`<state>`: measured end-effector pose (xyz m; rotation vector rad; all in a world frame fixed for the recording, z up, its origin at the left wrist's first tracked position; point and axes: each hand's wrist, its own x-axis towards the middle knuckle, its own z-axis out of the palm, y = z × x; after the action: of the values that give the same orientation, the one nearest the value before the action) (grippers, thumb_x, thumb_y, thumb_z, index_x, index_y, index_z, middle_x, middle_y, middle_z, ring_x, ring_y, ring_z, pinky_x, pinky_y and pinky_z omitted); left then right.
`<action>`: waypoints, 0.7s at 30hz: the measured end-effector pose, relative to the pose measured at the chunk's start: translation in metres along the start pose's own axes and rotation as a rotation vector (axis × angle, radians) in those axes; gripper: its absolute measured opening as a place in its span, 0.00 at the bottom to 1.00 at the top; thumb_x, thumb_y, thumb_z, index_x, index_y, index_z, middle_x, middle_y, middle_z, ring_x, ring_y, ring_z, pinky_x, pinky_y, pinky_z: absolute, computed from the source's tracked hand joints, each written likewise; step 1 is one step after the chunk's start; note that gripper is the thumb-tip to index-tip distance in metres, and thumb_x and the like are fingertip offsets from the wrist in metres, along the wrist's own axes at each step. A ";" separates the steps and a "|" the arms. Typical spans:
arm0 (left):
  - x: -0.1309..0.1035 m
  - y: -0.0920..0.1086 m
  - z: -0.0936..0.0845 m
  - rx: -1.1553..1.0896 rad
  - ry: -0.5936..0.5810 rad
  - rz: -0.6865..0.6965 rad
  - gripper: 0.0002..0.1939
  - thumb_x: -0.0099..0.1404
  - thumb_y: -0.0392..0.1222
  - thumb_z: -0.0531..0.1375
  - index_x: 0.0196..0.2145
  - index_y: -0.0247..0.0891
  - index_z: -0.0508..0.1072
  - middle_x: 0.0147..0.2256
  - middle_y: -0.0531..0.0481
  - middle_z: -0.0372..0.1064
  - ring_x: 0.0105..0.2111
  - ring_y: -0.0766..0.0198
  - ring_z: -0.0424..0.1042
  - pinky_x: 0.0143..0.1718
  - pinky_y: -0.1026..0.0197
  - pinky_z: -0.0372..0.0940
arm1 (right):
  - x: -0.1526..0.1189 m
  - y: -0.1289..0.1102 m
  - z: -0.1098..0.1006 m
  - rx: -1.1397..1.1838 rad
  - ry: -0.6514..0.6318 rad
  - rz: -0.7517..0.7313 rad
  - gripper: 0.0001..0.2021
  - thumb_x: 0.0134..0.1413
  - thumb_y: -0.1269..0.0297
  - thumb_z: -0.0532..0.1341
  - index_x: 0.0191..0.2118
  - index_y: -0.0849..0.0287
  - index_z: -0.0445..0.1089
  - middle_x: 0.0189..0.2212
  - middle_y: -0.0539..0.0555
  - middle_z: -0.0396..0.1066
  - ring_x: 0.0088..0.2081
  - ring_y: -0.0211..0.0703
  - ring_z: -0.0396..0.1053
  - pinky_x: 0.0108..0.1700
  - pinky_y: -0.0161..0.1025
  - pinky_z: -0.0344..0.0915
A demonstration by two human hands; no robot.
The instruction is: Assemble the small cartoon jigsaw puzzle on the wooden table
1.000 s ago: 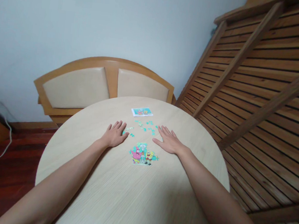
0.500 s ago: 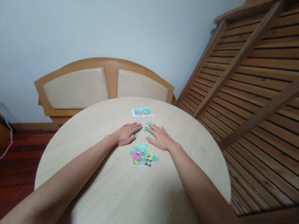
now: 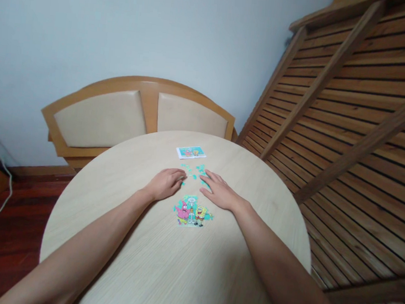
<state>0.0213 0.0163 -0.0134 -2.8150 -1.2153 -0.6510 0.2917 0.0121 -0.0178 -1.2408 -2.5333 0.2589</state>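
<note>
A partly joined cartoon jigsaw puzzle (image 3: 191,211) lies on the round wooden table (image 3: 162,267), showing a pink, a pale and a yellow figure. Beyond it several small loose teal puzzle pieces (image 3: 196,176) are spread between my hands. My left hand (image 3: 166,184) rests left of these pieces, fingers bent and the thumb apart from them; a teal piece shows by the thumb tip, and nothing is visibly held. My right hand (image 3: 217,190) lies palm down on the right, fingers spread, their tips over or beside the pieces there. What lies under the fingers is hidden.
A picture card (image 3: 191,152) with the same figures lies farther back on the table. Behind the table stands a padded headboard (image 3: 101,118) against the wall. Wooden slats (image 3: 334,121) lean on the right. A white cable (image 3: 4,204) hangs at the left.
My left hand has drawn back slightly and its fingers have bent, uncovering more loose pieces. My right hand has shifted slightly right and toward me. The view has turned a little.
</note>
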 end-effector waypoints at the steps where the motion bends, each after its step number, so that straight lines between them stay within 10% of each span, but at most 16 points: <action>1: 0.000 0.001 0.000 -0.006 0.001 -0.004 0.18 0.69 0.38 0.50 0.53 0.36 0.73 0.53 0.41 0.73 0.53 0.54 0.71 0.57 0.49 0.65 | -0.002 -0.001 -0.001 0.000 -0.010 0.014 0.29 0.67 0.51 0.54 0.67 0.60 0.58 0.71 0.65 0.46 0.70 0.57 0.46 0.69 0.54 0.49; 21: -0.002 0.060 -0.021 -0.265 -0.189 0.339 0.14 0.71 0.42 0.54 0.49 0.43 0.75 0.47 0.46 0.75 0.48 0.58 0.73 0.55 0.56 0.65 | -0.004 -0.018 -0.023 0.010 -0.028 -0.218 0.16 0.61 0.68 0.58 0.51 0.52 0.77 0.57 0.56 0.71 0.63 0.56 0.58 0.65 0.54 0.55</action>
<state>0.0542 -0.0312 0.0141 -3.2559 -0.6760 -0.5718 0.2887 -0.0012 0.0087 -0.9525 -2.6599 0.2400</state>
